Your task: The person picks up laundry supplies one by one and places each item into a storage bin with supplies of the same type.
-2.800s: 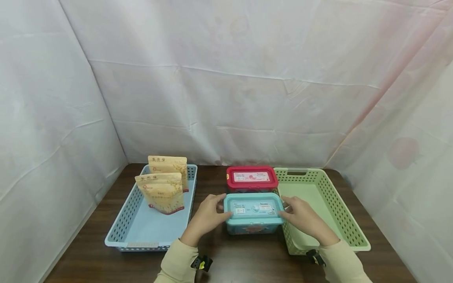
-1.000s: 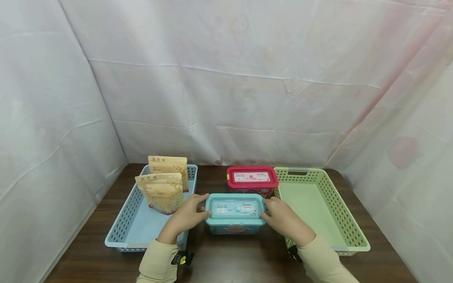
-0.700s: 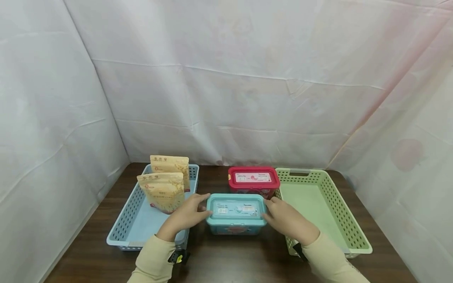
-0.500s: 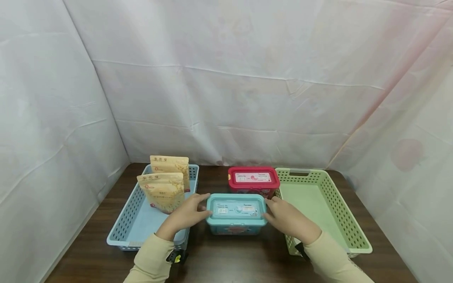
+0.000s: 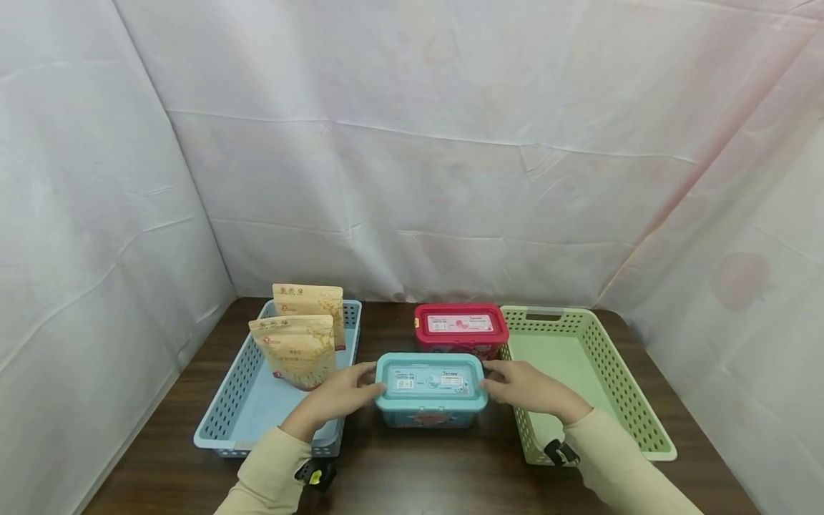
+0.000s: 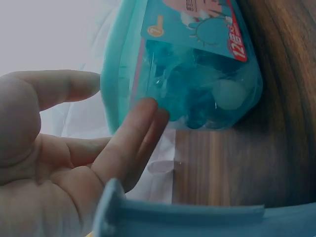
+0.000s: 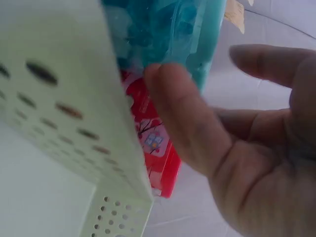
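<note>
A teal lidded plastic box stands on the dark wooden table between both hands. It is see-through, with teal pieces inside in the left wrist view. My left hand is at its left end, the thumb at the lid's edge and the fairly straight fingers against or just beside the wall. At the right end is my right hand; in the right wrist view its thumb stands apart from the lid, and its extended fingers lie close to the wall. Behind the teal box sits a red lidded box.
To the left, a blue basket holds two upright yellow pouches, one behind the other. A green basket stands to the right, close beside the red box. White cloth hangs behind and at both sides.
Both hands moved the teal box left, away from the green basket; it has stayed put for the last second. Since then the right hand's fingers have loosened and its wrist has swung right.
</note>
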`<state>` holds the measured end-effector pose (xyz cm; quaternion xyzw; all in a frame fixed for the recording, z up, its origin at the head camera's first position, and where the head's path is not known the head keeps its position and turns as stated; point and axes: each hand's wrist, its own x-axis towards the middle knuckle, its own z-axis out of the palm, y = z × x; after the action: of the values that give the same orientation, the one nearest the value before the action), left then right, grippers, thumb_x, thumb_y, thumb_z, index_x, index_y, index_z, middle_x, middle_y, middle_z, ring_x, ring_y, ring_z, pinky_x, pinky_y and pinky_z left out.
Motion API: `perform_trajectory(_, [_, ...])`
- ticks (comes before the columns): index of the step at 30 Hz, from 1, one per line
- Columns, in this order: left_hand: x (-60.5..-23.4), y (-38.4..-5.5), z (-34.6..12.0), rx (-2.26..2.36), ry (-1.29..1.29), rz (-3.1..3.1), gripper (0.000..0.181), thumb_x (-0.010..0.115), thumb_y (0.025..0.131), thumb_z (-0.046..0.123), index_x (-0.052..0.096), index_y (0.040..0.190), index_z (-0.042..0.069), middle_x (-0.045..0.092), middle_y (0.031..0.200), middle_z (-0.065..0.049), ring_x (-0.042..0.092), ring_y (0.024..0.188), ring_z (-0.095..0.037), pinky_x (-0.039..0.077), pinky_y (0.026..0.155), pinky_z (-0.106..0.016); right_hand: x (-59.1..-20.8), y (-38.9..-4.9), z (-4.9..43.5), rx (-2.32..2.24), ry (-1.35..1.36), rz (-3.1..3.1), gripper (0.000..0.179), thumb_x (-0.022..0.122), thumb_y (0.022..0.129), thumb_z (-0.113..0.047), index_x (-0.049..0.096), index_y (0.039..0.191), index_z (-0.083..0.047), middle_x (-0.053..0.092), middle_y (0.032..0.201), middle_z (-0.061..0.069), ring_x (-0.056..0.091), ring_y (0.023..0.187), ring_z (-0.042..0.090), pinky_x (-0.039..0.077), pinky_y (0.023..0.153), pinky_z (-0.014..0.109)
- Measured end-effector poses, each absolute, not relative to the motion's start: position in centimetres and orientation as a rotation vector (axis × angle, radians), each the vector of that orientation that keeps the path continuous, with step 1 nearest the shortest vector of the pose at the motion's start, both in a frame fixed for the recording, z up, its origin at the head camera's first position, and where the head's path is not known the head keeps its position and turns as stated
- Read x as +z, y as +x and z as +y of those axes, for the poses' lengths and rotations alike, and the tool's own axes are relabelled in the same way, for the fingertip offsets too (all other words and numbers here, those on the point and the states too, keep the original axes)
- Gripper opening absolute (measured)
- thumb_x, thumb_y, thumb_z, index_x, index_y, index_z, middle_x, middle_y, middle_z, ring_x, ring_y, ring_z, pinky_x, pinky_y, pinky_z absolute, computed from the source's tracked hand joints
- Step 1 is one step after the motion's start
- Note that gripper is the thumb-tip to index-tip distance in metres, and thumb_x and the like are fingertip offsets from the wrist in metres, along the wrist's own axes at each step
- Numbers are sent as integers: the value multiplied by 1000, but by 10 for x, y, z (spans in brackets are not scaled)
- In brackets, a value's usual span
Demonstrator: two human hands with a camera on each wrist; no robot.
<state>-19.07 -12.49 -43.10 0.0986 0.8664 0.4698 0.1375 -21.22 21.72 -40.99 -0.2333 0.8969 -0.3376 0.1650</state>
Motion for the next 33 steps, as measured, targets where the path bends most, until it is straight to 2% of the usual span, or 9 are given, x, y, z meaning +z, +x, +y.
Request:
perform_trajectory(2, [-431, -190, -124, 1375, 270, 2481, 65, 65, 98, 32, 45, 144, -9, 63, 126, -18, 65, 105, -25, 54, 90, -50, -411, -215, 220, -1057, -618, 2447, 62, 59, 102, -27, 41, 142, 17, 68, 95, 5, 67, 81, 21, 57, 70, 34])
perform_trajectory(5, [-431, -190, -123, 1390, 258, 2465, 66, 64, 98, 33, 43, 144, -9, 62, 128, -20, 68, 98, -24, 53, 91, -53, -415, -223, 224, -1206, -559, 2277, 60, 57, 103, -26, 40, 141, 18, 68, 106, 10, 69, 94, 27, 59, 81, 37])
perform_trajectory(10, [-431, -192, -121, 1411, 313, 2443, 62, 62, 100, 29, 43, 143, -11, 64, 123, -19, 69, 89, -22, 56, 84, -48, -421, -234, 229, -1350, -518, 2072, 53, 55, 104, -23, 46, 136, 18, 66, 114, 16, 66, 104, 30, 56, 90, 39])
perform_trajectory(16, [-431, -194, -117, 1483, 325, 2389, 56, 57, 102, 21, 41, 142, -14, 62, 120, -21, 68, 93, -24, 59, 79, -43, -422, -237, 230, -1356, -509, 1992, 42, 53, 105, -19, 52, 128, 16, 67, 107, 15, 66, 100, 28, 57, 88, 38])
perform_trajectory(24, [-430, -193, -114, 1567, 284, 2330, 54, 51, 101, 12, 36, 142, -19, 57, 124, -28, 68, 96, -29, 58, 80, -48, -418, -234, 222, -1363, -451, 1985, 48, 46, 106, -14, 37, 139, 20, 64, 112, 19, 66, 100, 29, 58, 85, 41])
perform_trajectory(29, [-431, -192, -114, 1580, 249, 2329, 52, 51, 100, 12, 38, 140, -19, 58, 121, -26, 67, 96, -29, 59, 79, -48, -420, -233, 219, -1369, -402, 1983, 52, 48, 105, -12, 31, 142, 21, 61, 113, 20, 65, 101, 29, 58, 85, 42])
perform_trajectory(33, [-433, -191, -115, 1580, 240, 2322, 50, 49, 101, 12, 39, 140, -18, 58, 121, -25, 67, 96, -28, 58, 81, -47, -422, -232, 218, -1378, -391, 1971, 50, 48, 104, -11, 32, 141, 20, 60, 112, 20, 64, 99, 28, 57, 85, 44])
